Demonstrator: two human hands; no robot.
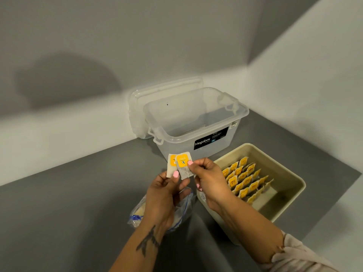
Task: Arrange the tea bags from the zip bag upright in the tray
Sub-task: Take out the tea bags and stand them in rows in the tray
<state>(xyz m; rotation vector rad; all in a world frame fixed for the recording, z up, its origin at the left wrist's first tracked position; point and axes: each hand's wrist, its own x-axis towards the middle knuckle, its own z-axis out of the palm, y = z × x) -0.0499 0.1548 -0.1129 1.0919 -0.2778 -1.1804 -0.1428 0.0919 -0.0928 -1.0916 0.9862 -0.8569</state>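
Observation:
Two tea bags with yellow tags are held up above the grey counter. My left hand (165, 195) pinches the left tea bag (171, 165) by its lower edge. My right hand (208, 179) grips the front tea bag (183, 165) at its right side. The clear zip bag (137, 214) lies on the counter beneath my left hand, partly hidden by it. To the right sits the beige tray (290, 177) holding several tea bags (245, 181) standing upright in rows.
A clear plastic storage box (214, 142) with a black label stands open behind the hands, its lid (141, 99) leaning against the wall. White walls close the corner at the back and right. The grey counter (78, 203) stretches to the left.

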